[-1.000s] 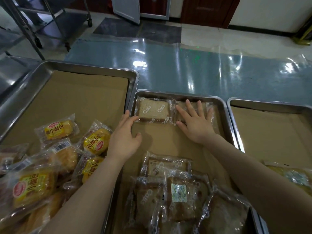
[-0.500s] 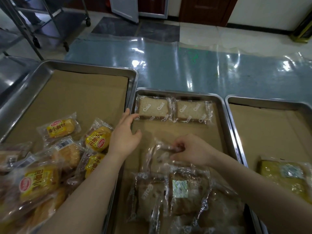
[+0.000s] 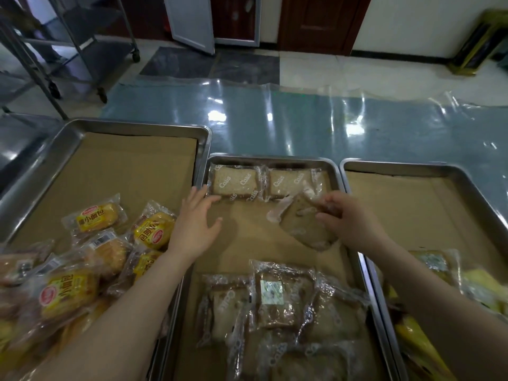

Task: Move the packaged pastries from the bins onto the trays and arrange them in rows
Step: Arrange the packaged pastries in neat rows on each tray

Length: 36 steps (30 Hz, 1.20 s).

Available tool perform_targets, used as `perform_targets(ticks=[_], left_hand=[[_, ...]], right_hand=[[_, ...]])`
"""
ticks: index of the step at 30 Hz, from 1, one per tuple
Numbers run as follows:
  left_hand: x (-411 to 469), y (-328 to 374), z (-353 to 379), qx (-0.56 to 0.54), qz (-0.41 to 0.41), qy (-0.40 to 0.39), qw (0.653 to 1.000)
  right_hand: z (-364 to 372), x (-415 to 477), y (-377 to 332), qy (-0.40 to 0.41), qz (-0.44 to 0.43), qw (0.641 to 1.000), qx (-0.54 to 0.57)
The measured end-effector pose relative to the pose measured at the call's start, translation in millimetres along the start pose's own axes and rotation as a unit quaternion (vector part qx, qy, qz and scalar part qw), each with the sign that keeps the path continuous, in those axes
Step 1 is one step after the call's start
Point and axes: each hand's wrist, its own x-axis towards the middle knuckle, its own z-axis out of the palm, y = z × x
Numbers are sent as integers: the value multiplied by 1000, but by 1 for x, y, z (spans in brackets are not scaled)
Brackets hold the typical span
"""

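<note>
Rows barely begun: two toast packs laid; my right grip pinches a third pack, left grip spread; near pile unsorted.

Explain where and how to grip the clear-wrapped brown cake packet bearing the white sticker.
Probably pinch the clear-wrapped sticker-marked cake packet by its far sealed edge from above: it lies flat atop the pile, that edge facing bare brown cardboard.

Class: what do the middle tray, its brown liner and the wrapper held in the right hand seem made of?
Silver rectangular middle tray: likely stainless steel, its rim gleams. Flat brown liner sheet: probably cardboard or kraft paper, matt. Clear pastry wrapper in the right hand: thin plastic film, glossy, crinkled, see-through.
</note>
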Motion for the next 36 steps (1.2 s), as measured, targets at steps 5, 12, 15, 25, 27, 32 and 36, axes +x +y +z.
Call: perform_targets(ticks=[5,12,15,25,27,32,36], left_hand=[[-33,21,12,-10,30,-26,999],[-77,18,13,-1,7,-158,987],[-77,20,10,28,5,-201,979],[-34,37,12,152,9,106,983],[-36,44,12,116,8,115,986],[-60,48,42,131,-15,-40,990],[-50,38,64,191,-39,-126,973]], right_hand=[[9,4,4,-72,-40,925,-371],[53,-24,22,-162,-53,931,-321],[56,-23,25,-190,-72,911,-359],[57,-20,19,-94,-137,909,-382],[60,-22,27,-105,-134,910,-379],[67,-21,36,-134,-113,897,-406],[71,-16,37,-136,-120,896,-406]])
